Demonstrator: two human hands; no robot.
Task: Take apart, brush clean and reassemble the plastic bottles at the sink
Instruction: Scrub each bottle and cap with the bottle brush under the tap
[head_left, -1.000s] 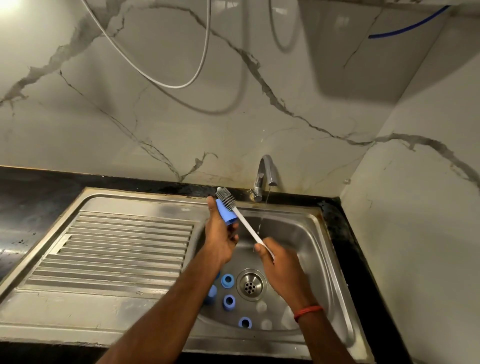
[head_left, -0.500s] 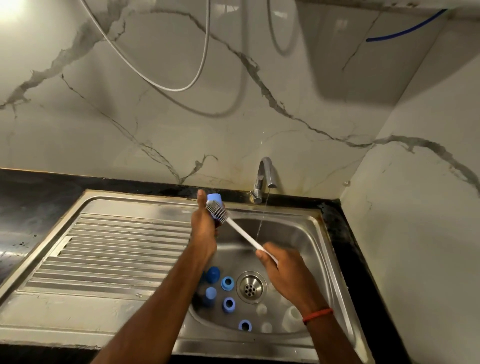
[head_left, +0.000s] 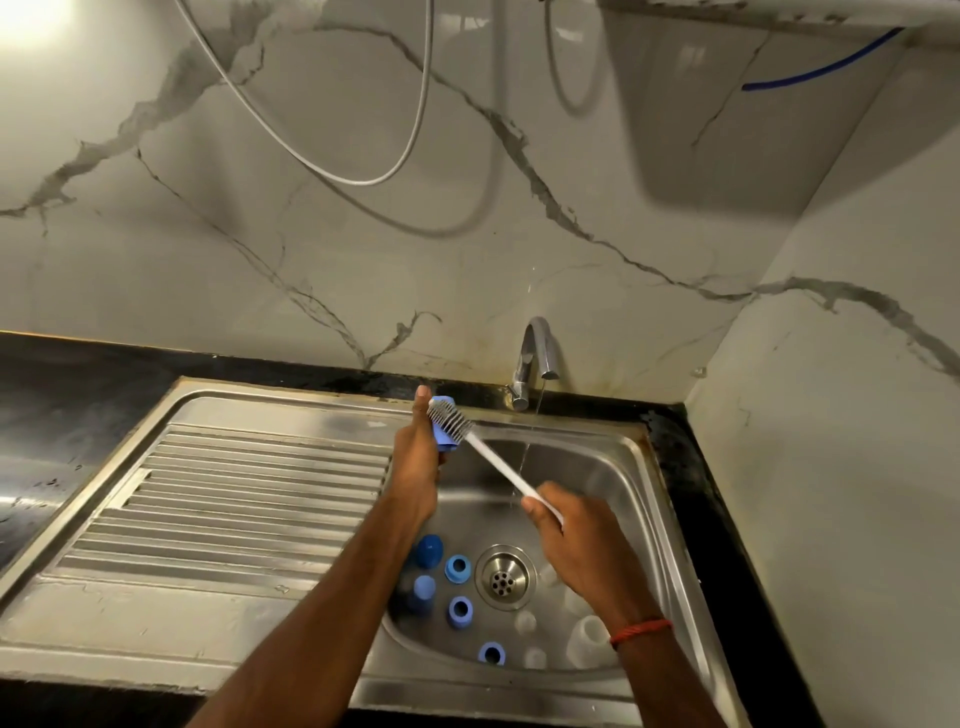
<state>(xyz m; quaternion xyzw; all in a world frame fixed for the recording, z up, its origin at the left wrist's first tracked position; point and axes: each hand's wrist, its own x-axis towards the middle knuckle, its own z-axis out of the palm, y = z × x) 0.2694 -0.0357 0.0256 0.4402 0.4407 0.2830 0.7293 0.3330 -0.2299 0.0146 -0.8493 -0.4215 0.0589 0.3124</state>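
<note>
Warm, dim light is entering from a glare patch at upper left — the hanging hose (head_left: 358, 183) is casting a soft shadow on the marble wall (head_left: 156, 270); wide-angle distortion is bowing the frame edges.

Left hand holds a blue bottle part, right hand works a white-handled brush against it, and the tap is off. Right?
No, the tap is running: the head view shows a thin stream falling from its spout into the sink. The rest stands: left hand holds the blue bottle part, right hand works the white-handled brush against it.
</note>
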